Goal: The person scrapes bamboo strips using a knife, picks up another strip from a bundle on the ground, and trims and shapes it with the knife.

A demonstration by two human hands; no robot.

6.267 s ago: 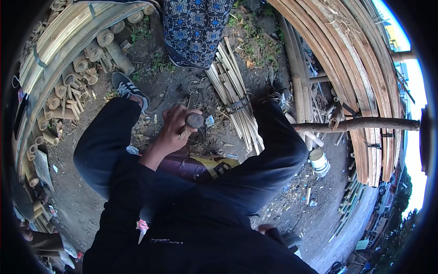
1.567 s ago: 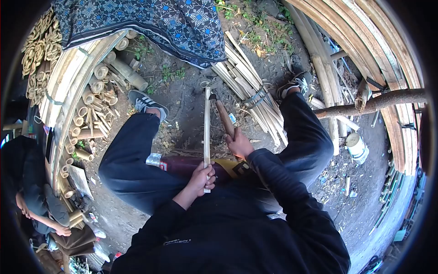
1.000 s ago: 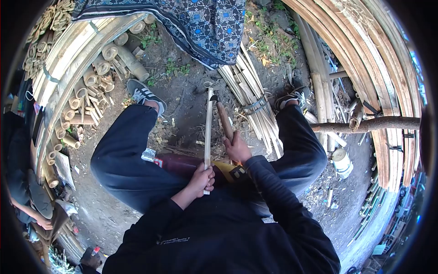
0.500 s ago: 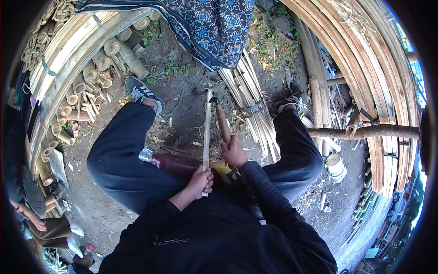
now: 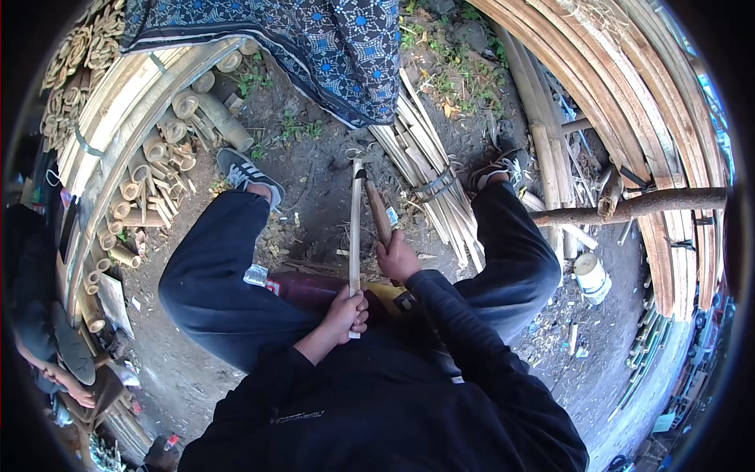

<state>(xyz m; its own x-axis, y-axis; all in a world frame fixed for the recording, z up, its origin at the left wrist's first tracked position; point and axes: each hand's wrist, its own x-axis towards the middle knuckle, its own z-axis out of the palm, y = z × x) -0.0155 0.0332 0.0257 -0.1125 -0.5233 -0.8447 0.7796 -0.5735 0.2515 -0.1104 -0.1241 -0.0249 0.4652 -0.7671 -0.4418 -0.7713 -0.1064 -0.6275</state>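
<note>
A pale, narrow strip of split wood or bamboo stands lengthwise in front of my body. My left hand is closed round its near end. My right hand grips the wooden handle of a tool just right of the strip. The tool's dark head touches or overlaps the strip near its far end; its edge is too small to make out. Between my legs lies a dark red and yellow sack. A tied bundle of pale strips rests on the ground ahead, by my right foot.
Cut bamboo pieces and long bundled slats lie at left. A patterned cloth hangs ahead. At right are long planks, a horizontal branch and a white bucket. Another person's hand shows at far left.
Since the oldest frame, both hands have come to hold the strip and tool before me. In the last second, the tool head has moved slightly left and down along the strip, and the view has shifted a little.
</note>
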